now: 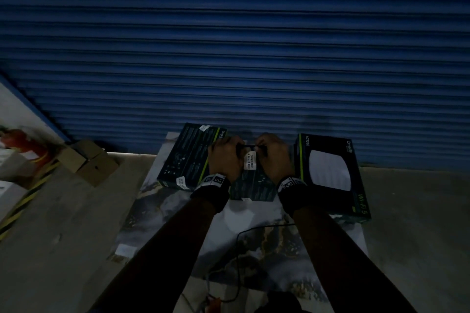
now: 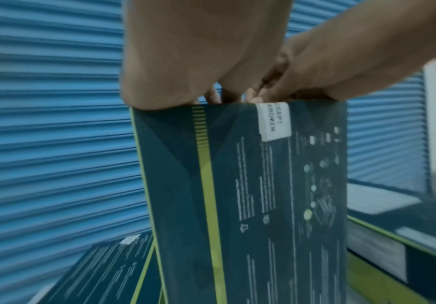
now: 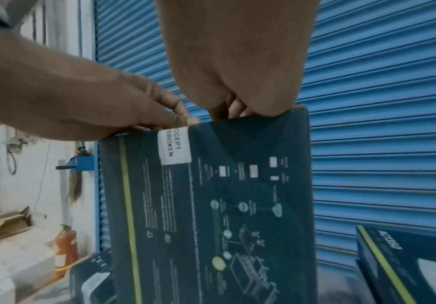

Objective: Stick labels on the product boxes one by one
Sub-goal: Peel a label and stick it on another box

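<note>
A dark teal product box (image 1: 254, 184) with a lime stripe stands upright on the marbled mat (image 1: 223, 234). My left hand (image 1: 225, 154) and right hand (image 1: 272, 155) both grip its top edge, fingers curled over the far side. A white label (image 1: 250, 161) printed "ACCEPT / BROKEN" lies folded over that top edge between the hands. In the left wrist view the label (image 2: 273, 123) sits just under the fingertips (image 2: 253, 95) on the box (image 2: 250, 205). The right wrist view shows the label (image 3: 173, 147) on the box (image 3: 224, 216), below my left hand (image 3: 81, 102).
A second box (image 1: 188, 157) lies flat to the left with white labels on it. A third box (image 1: 330, 173) showing a white router lies to the right. A blue roller shutter (image 1: 229, 46) is close behind. A cardboard carton (image 1: 86, 160) and red extinguisher (image 3: 64, 246) stand at left; a cable (image 1: 241, 249) crosses the mat.
</note>
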The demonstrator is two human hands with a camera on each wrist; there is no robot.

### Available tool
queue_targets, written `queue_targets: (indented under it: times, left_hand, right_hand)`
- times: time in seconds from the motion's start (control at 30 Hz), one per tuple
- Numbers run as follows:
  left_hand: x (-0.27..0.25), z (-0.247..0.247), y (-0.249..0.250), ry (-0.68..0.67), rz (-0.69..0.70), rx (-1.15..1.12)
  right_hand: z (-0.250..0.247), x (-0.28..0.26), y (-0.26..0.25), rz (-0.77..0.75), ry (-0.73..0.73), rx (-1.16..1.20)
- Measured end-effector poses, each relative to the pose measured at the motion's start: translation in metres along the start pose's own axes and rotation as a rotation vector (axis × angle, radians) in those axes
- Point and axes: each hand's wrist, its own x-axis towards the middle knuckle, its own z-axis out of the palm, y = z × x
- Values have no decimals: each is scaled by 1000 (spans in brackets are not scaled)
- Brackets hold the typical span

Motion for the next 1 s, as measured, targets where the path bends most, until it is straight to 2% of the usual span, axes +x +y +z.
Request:
queue_targets:
  times: [0.1, 0.2, 0.27, 0.37, 0.47, 0.6, 0.73, 0.83, 1.0]
  left_hand:
    - [6, -2, 1, 1, -31, -64]
    - [3, -10, -10, -40, 85, -146]
    - [-1, -17, -17, -127, 151, -182]
    - [1, -16, -23, -184, 153, -183]
    - [5, -8, -18, -108, 102, -160]
    - [11, -1, -7, -38, 17, -121]
    - [14, -2, -12, -48, 27, -130]
    - [10, -10, -17, -122, 95, -121]
    - [13, -21, -17, -380, 82, -205]
  right_hand:
    - [-2, 0, 0, -7, -2, -1]
    - [-10, -3, -2, -20, -87, 67]
    - [-17, -5, 0, -30, -167, 77]
    - [-21, -3, 1, -20, -251, 55]
    - [-17, 2, -2, 29, -179, 35]
    - [-9, 3, -7, -20, -31, -3]
    - [-11, 5, -8, -17, -42, -30]
    - [-16, 3, -4, -38, -120, 1]
    - [-25, 2, 1, -8, -293, 53]
